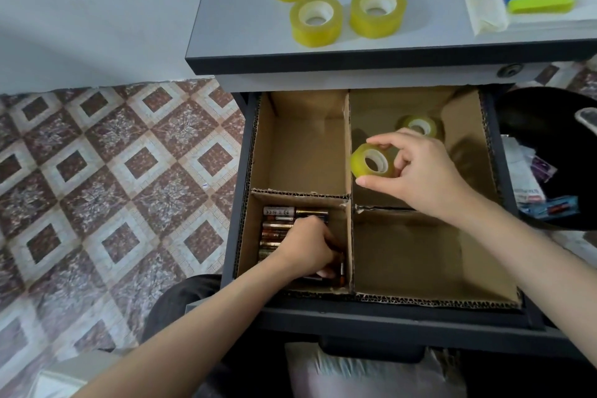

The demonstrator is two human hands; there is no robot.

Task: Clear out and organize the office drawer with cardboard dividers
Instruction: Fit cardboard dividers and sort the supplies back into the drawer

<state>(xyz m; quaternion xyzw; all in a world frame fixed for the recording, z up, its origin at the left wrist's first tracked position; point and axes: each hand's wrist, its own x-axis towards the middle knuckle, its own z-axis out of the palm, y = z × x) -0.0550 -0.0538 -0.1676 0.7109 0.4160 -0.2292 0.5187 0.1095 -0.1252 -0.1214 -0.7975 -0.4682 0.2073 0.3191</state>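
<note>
Tape roll (371,161) to far-right compartment (381,107).
My right hand (420,171) pinches it; lay flat beside stowed roll (420,126). Left hand (307,245) on batteries (277,223), grip unclear.

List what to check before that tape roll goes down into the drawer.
1. Right hand grips the held roll: ok, pinched between thumb and fingers.
2. Held roll is over the far-right compartment: ok.
3. Room there beside the lying roll: ok.
4. Left hand out of the way: ok, it is among the batteries in the near-left compartment.
5. Left hand's grip: cannot tell, fingers hidden.
6. Desk rolls all stowed: not ok, at least three lie on the desk.
</note>
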